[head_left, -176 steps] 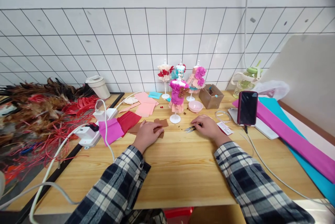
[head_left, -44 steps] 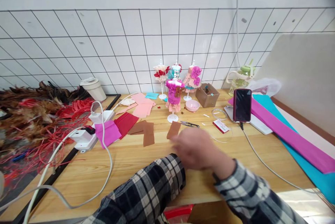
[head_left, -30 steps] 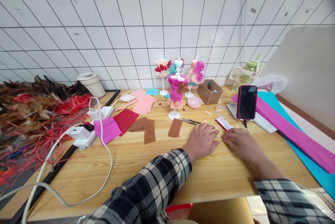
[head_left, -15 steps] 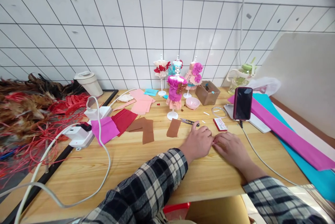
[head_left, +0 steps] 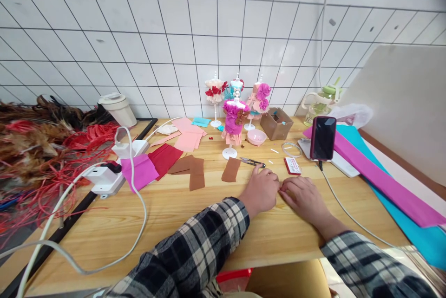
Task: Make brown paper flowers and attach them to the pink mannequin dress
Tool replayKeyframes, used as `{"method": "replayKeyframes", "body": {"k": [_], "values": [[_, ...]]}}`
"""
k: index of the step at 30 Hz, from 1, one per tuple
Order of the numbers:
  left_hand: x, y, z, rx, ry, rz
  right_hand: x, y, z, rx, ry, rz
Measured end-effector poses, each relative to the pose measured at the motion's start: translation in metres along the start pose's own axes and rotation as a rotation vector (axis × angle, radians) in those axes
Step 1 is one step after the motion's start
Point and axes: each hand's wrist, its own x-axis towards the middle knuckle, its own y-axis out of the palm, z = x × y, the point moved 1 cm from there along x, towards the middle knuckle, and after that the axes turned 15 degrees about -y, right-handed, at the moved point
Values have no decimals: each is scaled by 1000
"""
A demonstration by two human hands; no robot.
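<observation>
My left hand (head_left: 261, 190) and my right hand (head_left: 302, 197) rest low over the wooden table (head_left: 146, 242), fingertips almost meeting. Both are closed in a pinch, and whatever lies between the fingers is too small or hidden to make out. Just beyond my left hand lie thread snips (head_left: 252, 162) with dark handles. Left of them is a brown paper piece (head_left: 231, 169). A small red and white box (head_left: 292, 166) sits beyond my right hand. Behind the snips stands a mini dress form (head_left: 234, 121) in magenta and pink crepe paper.
At the back stand several more dressed forms (head_left: 215, 91), a cardboard box (head_left: 277, 124) and a pink bowl (head_left: 257, 137). A phone (head_left: 323, 138) on a cable is at right, beside long paper sheets (head_left: 386, 182). Cut papers (head_left: 188, 138) and a power strip (head_left: 108, 179) lie left.
My two hands have shifted slightly left and nearer the snips, with a small gap now showing between the fingertips. Other things stay where they were.
</observation>
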Motion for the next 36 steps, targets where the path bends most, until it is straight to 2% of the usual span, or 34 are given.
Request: {"method": "replayKeyframes", "body": {"k": [4, 7, 10, 12, 15, 17, 20, 21, 24, 26, 28, 29, 31, 34, 36], "values": [[5, 7, 19, -277, -231, -39, 2, -2, 3, -30, -90, 16], [10, 4, 38, -638, -386, -110, -1, -5, -1, 25, -68, 5], [10, -1, 54, -1113, -534, -96, -10, -4, -14, 139, 72, -24], [6, -5, 63, -1392, -587, -68, -15, -1, -25, 268, 186, -27], [-8, -12, 78, -1686, -636, -52, -19, 2, -41, 375, 362, 30], [-21, -19, 89, -1774, -687, -32, -19, -1, -52, 339, 394, 111], [-40, -31, 103, -1856, -749, 20, -21, -17, -75, 315, 307, 258], [-45, -34, 106, -1877, -760, 29, -23, -24, -85, 315, 282, 266], [-54, -42, 112, -1918, -795, 5, -28, -49, -112, 215, 178, 134], [-54, -42, 112, -1937, -817, -14, -24, -65, -117, 53, 181, 72], [-53, -41, 110, -1962, -822, -2, -8, -76, -103, -138, 243, -26], [-52, -40, 109, -1977, -819, 8, 4, -78, -87, -153, 212, -77], [-51, -39, 108, -2009, -813, 21, 35, -74, -45, -76, 22, -121], [-51, -39, 111, -2056, -815, -15, 87, -51, 19, -6, -256, -82], [-52, -40, 115, -2079, -818, -70, 116, -32, 46, -7, -371, -87]]}}
